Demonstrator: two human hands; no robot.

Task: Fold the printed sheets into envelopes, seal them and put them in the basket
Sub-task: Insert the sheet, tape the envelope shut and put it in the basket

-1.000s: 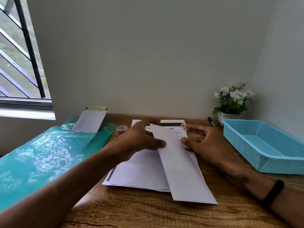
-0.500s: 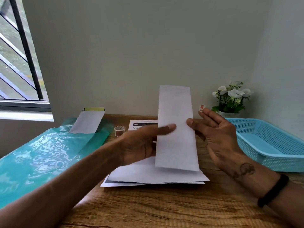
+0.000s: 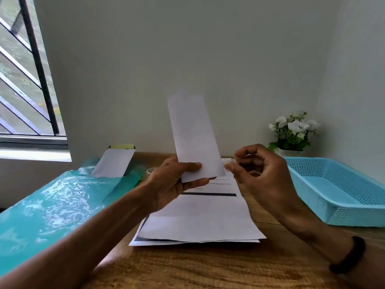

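Pinching the upright envelope low, left hand fingers across it.

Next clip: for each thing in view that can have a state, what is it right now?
envelope: upright, lifted off the table.
left hand: grips the envelope's lower end.
right hand: fingers curled beside its lower corner; contact unclear.
printed sheets: flat, stacked on the table.
basket: empty as far as visible.

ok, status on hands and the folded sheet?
Left hand holds folded sheet upright. Right hand beside its lower edge, fingers curled. Basket empty, path clear.
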